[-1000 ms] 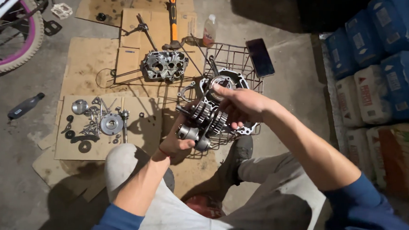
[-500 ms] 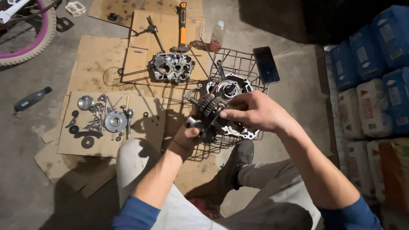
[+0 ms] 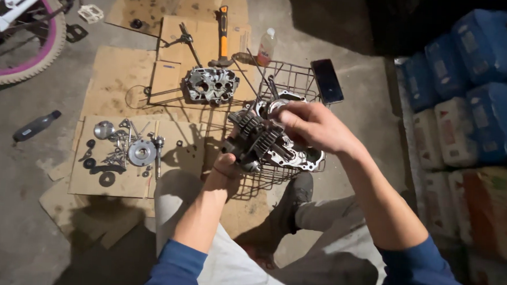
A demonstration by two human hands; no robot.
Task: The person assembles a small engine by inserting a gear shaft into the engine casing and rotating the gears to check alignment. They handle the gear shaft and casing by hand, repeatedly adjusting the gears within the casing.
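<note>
Hands (image 3: 276,143) shifted right, holding gear assembly (image 3: 268,140) over wire basket (image 3: 293,81).

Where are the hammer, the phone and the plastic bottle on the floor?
Hammer (image 3: 223,36): head view, on its orange handle.
Phone (image 3: 327,81): head view, middle of its dark screen.
Plastic bottle (image 3: 265,47): head view, on its body below the white cap.

Garage wkshop — hammer (image 3: 223,36), engine pts (image 3: 211,85).
</note>
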